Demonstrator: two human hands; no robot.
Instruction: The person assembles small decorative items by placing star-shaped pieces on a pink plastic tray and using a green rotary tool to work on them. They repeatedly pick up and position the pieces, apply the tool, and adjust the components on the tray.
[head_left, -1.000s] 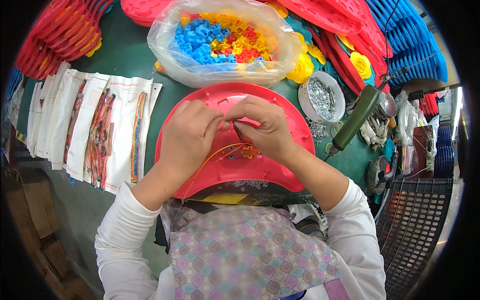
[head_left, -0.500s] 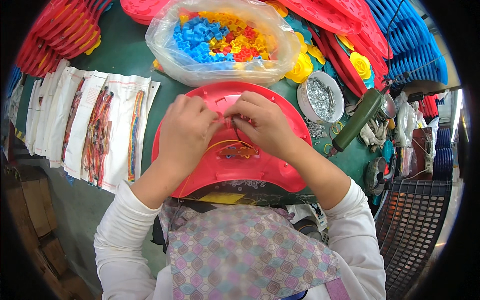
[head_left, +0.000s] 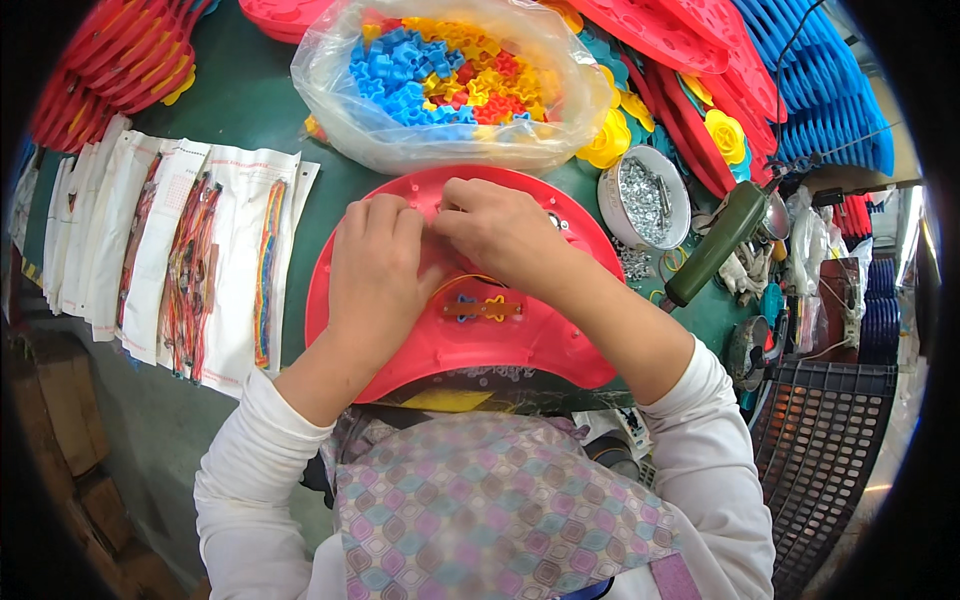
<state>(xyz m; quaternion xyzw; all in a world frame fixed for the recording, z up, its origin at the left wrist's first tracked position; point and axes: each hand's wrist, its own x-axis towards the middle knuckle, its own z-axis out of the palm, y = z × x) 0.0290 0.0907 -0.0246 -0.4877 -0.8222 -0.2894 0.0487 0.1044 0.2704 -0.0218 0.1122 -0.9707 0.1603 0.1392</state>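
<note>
Green worktable [head_left: 250,100]: bears everything below

Red plastic panel [head_left: 520,350]: broad, rounded, half-moon in outline, small holes near its rim; lies flat at the table's near edge, straight in front of the person, just below the clear bag of blue, yellow and red plastic pieces [head_left: 440,80]. A short orange-brown strip with small blue and yellow bits [head_left: 483,309] sits at its middle, thin wires curving up from it toward the fingers

Left hand [head_left: 375,270]: palm down on the panel's left half, fingers close together and bent at its upper part, holding it steady

Right hand [head_left: 500,230]: fingertips drawn narrow, pinched on something too small to make out, touching the left fingertips

Handling note: best done, by my judgement, with the panel kept pressed flat and the wires guided slowly so none kinks

Nearby: packets of coloured wires [head_left: 190,260] left; round tin of screws [head_left: 645,195] and green-handled screwdriver [head_left: 715,245] right
</note>
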